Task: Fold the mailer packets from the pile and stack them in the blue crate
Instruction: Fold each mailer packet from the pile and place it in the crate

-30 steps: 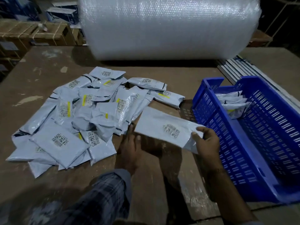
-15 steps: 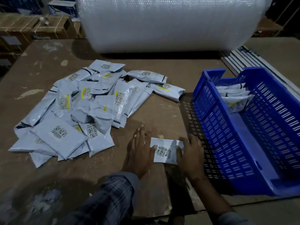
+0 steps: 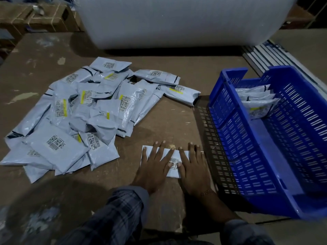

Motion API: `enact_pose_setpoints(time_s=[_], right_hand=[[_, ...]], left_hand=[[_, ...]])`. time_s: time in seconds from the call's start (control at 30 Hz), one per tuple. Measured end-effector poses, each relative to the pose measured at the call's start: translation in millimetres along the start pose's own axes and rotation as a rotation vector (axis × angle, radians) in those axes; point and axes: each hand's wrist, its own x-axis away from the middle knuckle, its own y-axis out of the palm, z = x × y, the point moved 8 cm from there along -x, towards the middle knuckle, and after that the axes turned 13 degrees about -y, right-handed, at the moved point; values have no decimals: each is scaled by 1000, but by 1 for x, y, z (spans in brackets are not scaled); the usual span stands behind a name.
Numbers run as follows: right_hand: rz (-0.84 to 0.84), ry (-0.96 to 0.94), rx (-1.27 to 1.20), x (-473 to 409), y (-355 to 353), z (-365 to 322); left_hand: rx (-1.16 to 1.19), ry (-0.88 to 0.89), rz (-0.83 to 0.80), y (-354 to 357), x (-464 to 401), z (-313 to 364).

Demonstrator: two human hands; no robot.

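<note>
**Mailer packet pressed flat under both hands**

Mailer packet (image 3: 172, 171), white with a barcode label showing between the hands, lies on the brown table (image 3: 177, 68) close to the person, just left of the blue crate (image 3: 276, 167). Both hands press down on it with fingers straight and spread. The left hand (image 3: 154, 167) covers its left part, fingertips reaching the packet's far edge; the right hand (image 3: 192, 171) covers its right part, beside the crate's near wall. Neither hand curls around anything. A plaid sleeve (image 3: 115, 214) covers the left forearm, and a thin bracelet (image 3: 206, 192) sits at the right wrist.

Left of the hands, and apart from them, the pile of grey packets (image 3: 79, 117) spreads over the table, overlapping, many with barcode labels and yellow strips facing up.

Inside the crate, a few folded packets (image 3: 256, 101) stand stacked against its far end.

Farther back, a big roll of bubble wrap (image 3: 177, 20) lies across the table's far side. Cardboard boxes (image 3: 35, 16) sit beyond the far left corner.
</note>
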Motion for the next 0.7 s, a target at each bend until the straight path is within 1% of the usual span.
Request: enact_pose_setpoints(time_s=[0.27,0.43,0.57,0.7], right_hand=[[-30,-34,-3,-4,4,4],[-10,17,-3,6,7,-2],[2,-56,-18,17,10,-9],[-49,-77,-42,6,6,2]], left_hand=[[-14,17,2,-1,-2,1],[4,-24,-26,5,-6,-1],[-32,-25,-3,8,-5,-1],[-62,6,-14,12,-4,6]])
